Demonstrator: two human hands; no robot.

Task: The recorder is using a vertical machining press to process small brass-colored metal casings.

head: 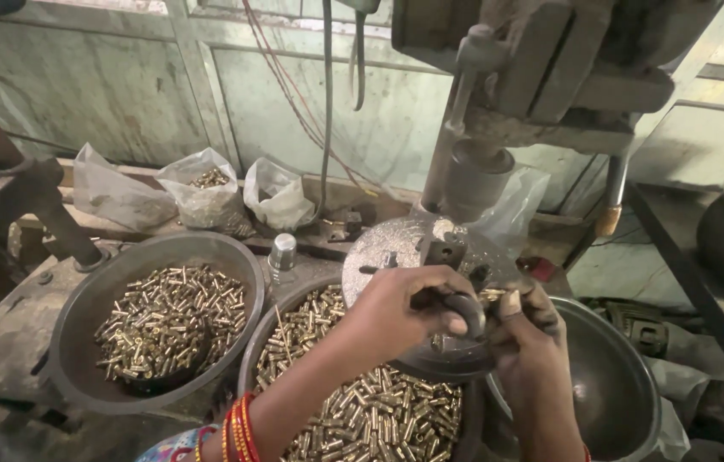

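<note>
Head view: my left hand (400,312) is curled in a closed grip around a dark lever (463,310) on the round drill plate (379,248). The lever's long axis runs roughly upright. My right hand (528,329) sits just right of it, fingertips pinching something small at the fixture (446,253); what, I cannot tell. Both hands meet over the plate, the left nearer the lever. Below them lies a bowl of brass pieces (379,411); a second bowl (165,321) is well left.
</note>
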